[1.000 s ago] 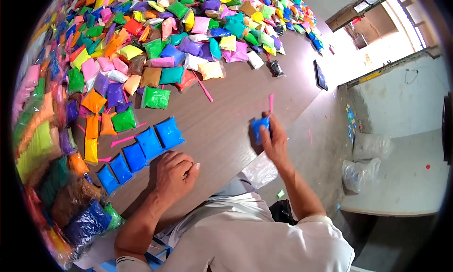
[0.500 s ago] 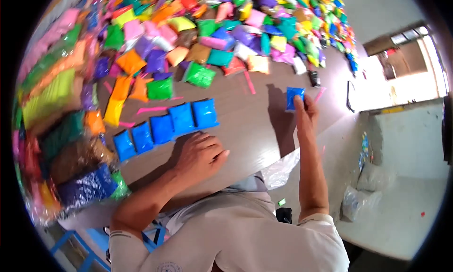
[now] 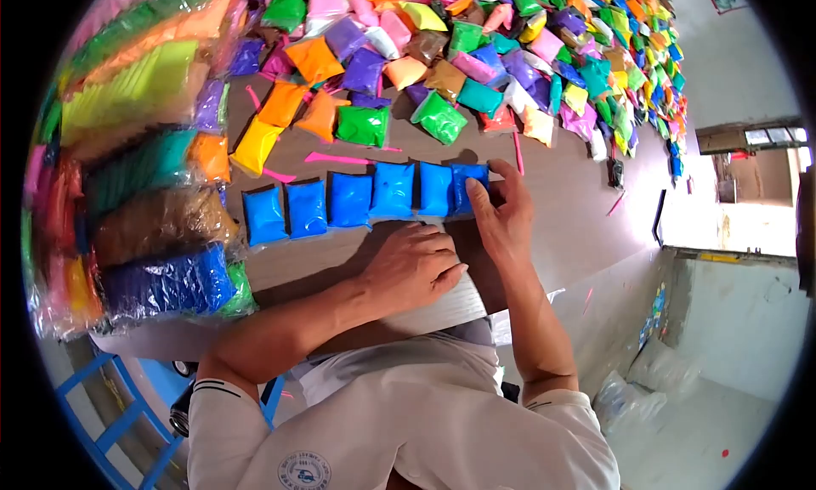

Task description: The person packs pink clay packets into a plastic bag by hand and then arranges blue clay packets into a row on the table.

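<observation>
My right hand (image 3: 506, 208) pinches a small glossy blue packet (image 3: 466, 184) between thumb and fingers. This packet is at the right end of a row of similar blue packets (image 3: 350, 199), right beside its neighbour (image 3: 436, 189). My left hand (image 3: 414, 265) rests near the front of the table, just below the row. Its fingers are loosely curled under, the thumb sticks out a little, and nothing shows in it.
A large heap of colourful packets (image 3: 442, 78) covers the back of the brown table (image 3: 578, 226). Clear bags of sorted packets (image 3: 161, 277) are stacked at the left. Pink strips (image 3: 338, 158) lie between heap and row. A blue metal frame (image 3: 110, 405) stands below left.
My right hand has brought the blue packet leftward from the table's right side to the end of the row. The left hand stays curled near the row. The view has shifted.
</observation>
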Tool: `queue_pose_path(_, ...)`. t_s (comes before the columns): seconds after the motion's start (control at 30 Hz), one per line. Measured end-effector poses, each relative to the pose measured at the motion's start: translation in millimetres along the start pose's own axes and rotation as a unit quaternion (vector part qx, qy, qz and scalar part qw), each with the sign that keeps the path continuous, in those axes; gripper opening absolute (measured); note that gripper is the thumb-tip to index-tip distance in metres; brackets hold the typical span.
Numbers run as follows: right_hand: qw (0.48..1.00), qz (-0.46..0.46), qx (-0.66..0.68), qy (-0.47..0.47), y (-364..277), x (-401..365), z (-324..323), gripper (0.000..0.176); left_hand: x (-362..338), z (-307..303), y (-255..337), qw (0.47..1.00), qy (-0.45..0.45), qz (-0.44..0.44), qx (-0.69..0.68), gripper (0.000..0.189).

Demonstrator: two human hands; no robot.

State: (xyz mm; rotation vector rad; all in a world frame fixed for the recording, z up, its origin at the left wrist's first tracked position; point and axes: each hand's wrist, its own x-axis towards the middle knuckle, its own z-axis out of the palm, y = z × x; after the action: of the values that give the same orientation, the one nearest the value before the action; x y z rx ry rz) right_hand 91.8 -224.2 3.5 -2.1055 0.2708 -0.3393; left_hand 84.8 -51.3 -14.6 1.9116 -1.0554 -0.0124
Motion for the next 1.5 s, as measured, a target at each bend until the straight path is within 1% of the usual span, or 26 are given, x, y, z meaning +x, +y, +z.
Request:
queue_pose_path(0.03,1.000,-0.019,-0.022,0.009,3,-1,1,0.040,-1,0,0,1.000,-0.004,-0.004,-0.001,0.020)
queue_pose_path(0.13,0.970,-0.167,-0.163,0.062,17,2,-1,0.042,-3,5,-2,1.000,0.020,0.003,-0.006,0.020)
queue_pose_path(0.23,0.974,-0.138,-0.161,0.078,11,0,1,0.038,-3,5,-2,1.000,0.017,-0.001,-0.008,0.020)
queue_pose_path(0.33,0.996,-0.008,-0.091,0.003,9,2,-7,0.033,-3,7,-3,0.999,0.032,0.004,-0.012,0.020)
queue_pose_path(0.43,0.997,-0.049,-0.059,-0.003,19,6,-6,0.028,-4,5,-3,1.000,0.023,0.012,0.005,0.020)
queue_pose_path(0.53,0.998,-0.048,-0.045,0.003,20,5,-5,0.025,-4,4,-2,1.000,0.019,0.010,0.004,0.020)
queue_pose_path(0.63,0.997,-0.079,-0.006,0.024,21,4,-6,0.023,-5,7,-5,0.999,0.034,0.013,-0.006,0.020)
queue_pose_path(0.73,0.996,-0.068,0.030,0.054,13,-2,-7,0.020,-6,4,-2,0.999,0.030,0.004,-0.012,0.021)
queue_pose_path(0.83,0.995,-0.097,0.007,0.021,-11,-13,-8,0.016,-5,0,-2,1.000,-0.023,-0.002,0.005,0.020)
queue_pose_path(0.87,0.994,-0.100,-0.022,-0.025,-29,-19,-10,0.014,-6,3,-5,1.000,-0.030,0.000,0.005,0.018)
queue_pose_path(0.93,0.979,-0.161,-0.032,-0.122,-57,-25,-7,0.016,-10,9,-10,0.999,-0.047,0.003,0.007,0.018)
queue_pose_path(0.97,0.965,-0.190,-0.042,-0.175,-67,-27,-4,0.017,-11,8,-8,0.999,-0.017,-0.018,-0.041,0.019)
queue_pose_path(1.0,0.952,-0.221,-0.055,-0.205,-75,-28,2,0.021,-9,0,-1,0.995,0.014,-0.038,-0.088,0.021)
queue_pose_path(1.07,0.919,-0.282,-0.080,-0.262,-88,-30,17,0.027,-8,-1,1,0.996,0.040,-0.028,-0.080,0.021)
queue_pose_path(1.2,0.880,-0.314,-0.182,-0.307,-103,-30,47,0.042,-16,7,-4,0.999,0.042,0.011,-0.017,0.020)
queue_pose_path(1.3,0.861,-0.324,-0.240,-0.309,-97,-32,67,0.043,-18,13,-8,0.999,0.044,0.029,0.008,0.020)
queue_pose_path(1.4,0.862,-0.340,-0.238,-0.291,-99,-37,76,0.044,-18,19,-12,0.997,0.050,0.044,0.027,0.020)
queue_pose_path(1.5,0.870,-0.320,-0.247,-0.283,-99,-43,82,0.047,-17,25,-17,0.996,0.061,0.057,0.031,0.020)
